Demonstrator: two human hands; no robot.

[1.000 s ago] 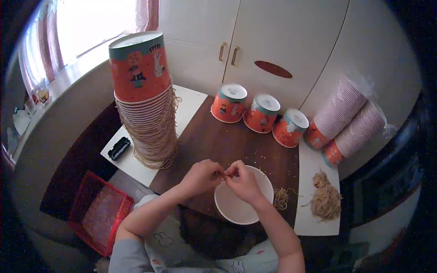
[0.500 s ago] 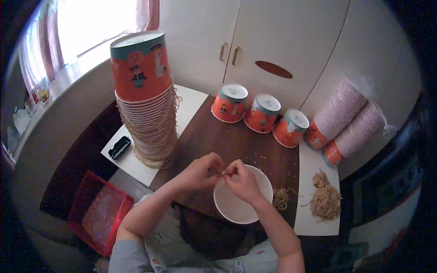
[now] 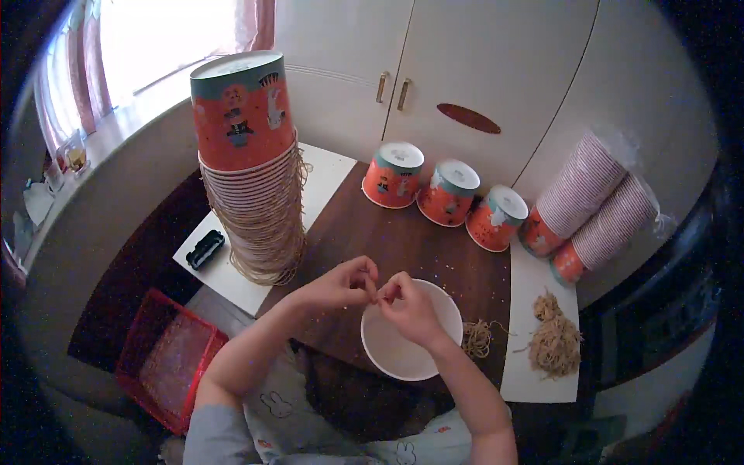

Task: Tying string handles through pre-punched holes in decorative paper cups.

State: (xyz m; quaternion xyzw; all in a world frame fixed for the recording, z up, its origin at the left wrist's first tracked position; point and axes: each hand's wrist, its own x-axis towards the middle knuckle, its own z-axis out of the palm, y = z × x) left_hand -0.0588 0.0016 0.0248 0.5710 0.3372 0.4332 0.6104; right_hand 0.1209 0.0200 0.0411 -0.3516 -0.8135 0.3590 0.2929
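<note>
My left hand (image 3: pixel 341 286) and my right hand (image 3: pixel 411 311) meet above the left rim of a white-lined round paper tub (image 3: pixel 404 358), whose open mouth faces up. Fingers of both hands are pinched together, tip to tip. Whatever lies between them is too small to make out. Right beside the tub lies a small loose coil of tan string (image 3: pixel 477 339). A larger tangled bundle of tan string (image 3: pixel 555 346) rests on the white board farther right. At the left rises a tall stack of upturned orange and green paper tubs (image 3: pixel 242 128), with tan strings hanging around its rims.
Three upturned orange tubs (image 3: pixel 394 177) stand in a row at the back. Two plastic-wrapped tub stacks (image 3: pixel 581 186) lean at the right. A black oblong case (image 3: pixel 206 249) sits left of the tall stack. Below it is a red basket (image 3: pixel 208 353). Small pale specks dot the brown table (image 3: pixel 372 240).
My fingertips have shifted slightly but stay pinched together over the tub's rim. The whole view has moved a little; nothing else has visibly changed place.
</note>
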